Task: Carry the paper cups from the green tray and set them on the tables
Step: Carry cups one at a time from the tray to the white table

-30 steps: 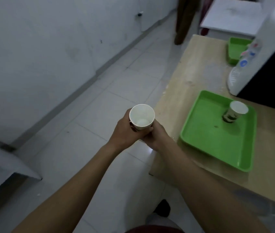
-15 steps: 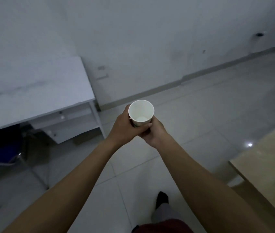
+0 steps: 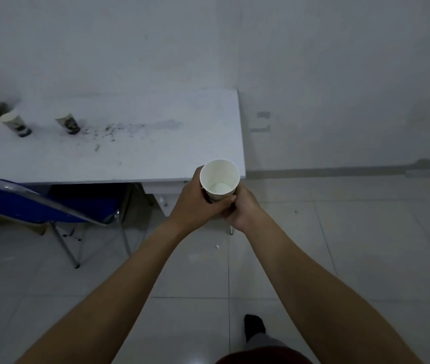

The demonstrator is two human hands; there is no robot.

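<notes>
Hands clasp one upright paper cup (image 3: 219, 179) between them, left hand (image 3: 197, 198) and right hand (image 3: 242, 206) wrapped round its lower wall, by the white table's (image 3: 140, 151) near right corner. Two printed cups (image 3: 15, 124) (image 3: 68, 123) stand on its far left, beside a blue chair (image 3: 24, 203).

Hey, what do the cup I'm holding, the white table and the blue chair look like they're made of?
Cup: paper, it seems, with a thin rolled rim and a matte white inside.
Table: probably laminated board, with a flat matte white top scuffed with dark marks.
Chair: the blue seat could be plastic or vinyl, hard to tell. Its shiny tubular legs look like chromed metal.
</notes>
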